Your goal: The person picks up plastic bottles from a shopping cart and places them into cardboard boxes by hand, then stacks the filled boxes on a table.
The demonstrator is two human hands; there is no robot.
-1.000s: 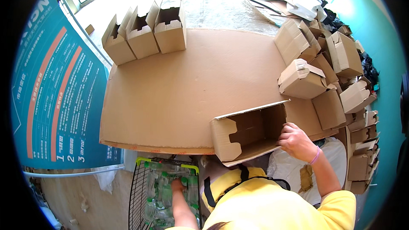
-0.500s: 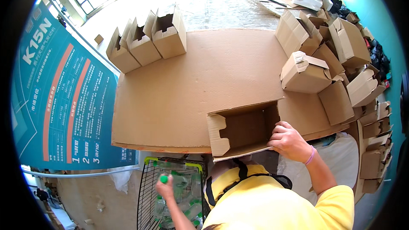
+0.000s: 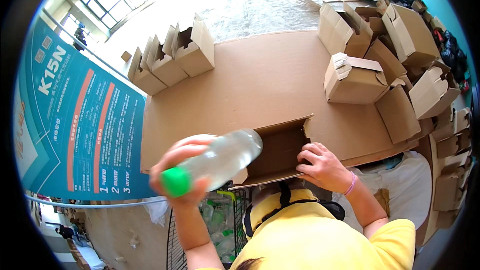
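Observation:
My left hand point(image 3: 182, 170) is wrapped round a clear plastic bottle point(image 3: 227, 155) with a green cap. The bottle is raised and tilted, its base toward an open cardboard box point(image 3: 280, 152) and partly covering the box's left end. At the box's right end, my right hand point(image 3: 325, 166) grips the wall, fingers over the edge. The box looks bare inside where it shows, and sits at the near edge of a cardboard-covered table point(image 3: 235, 90). Below my left forearm stands a black wire cart point(image 3: 172, 240) with several more green-capped bottles point(image 3: 222, 220).
Open cardboard boxes point(image 3: 197, 52) stand in a row at the table's far left. More boxes point(image 3: 355, 77) are heaped on the right. A teal printed banner point(image 3: 100, 135) rises beside the table's left side. White sacking point(image 3: 400, 190) lies below at the right.
My left hand has come up from the cart with the bottle and moved over the table's near edge. The box has shifted slightly left, my right hand still on it.

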